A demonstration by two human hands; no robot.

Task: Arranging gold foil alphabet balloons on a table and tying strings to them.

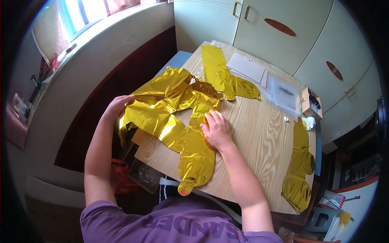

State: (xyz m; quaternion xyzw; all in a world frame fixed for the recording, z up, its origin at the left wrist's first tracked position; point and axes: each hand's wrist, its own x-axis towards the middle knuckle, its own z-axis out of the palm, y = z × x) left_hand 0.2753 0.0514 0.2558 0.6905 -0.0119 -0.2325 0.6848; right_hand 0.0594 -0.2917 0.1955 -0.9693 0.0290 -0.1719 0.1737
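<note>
A large sheet-like gold foil balloon (197,156), flat and wrinkled, spreads over the left part of the table and hangs past its left edge. My left hand (120,104) pinches the balloon's left edge, with the fingertips partly hidden by the foil. On the balloon's right side, near the middle, my right hand (217,128) has its fingers curled onto the foil edge, thumb pointing left. One narrow end with a small red mark reaches toward my body at the front edge. Another flat gold balloon (214,60) lies at the far end, close to the first one's upper part.
A third gold balloon (299,174) lies along the table's right edge. White sheets (248,68) and clear plastic sleeves (283,95) are at the far right, beside a small cardboard box (311,103) and crumpled white tissue (308,123). Cream cabinets (283,48) stand behind the wooden table (255,133).
</note>
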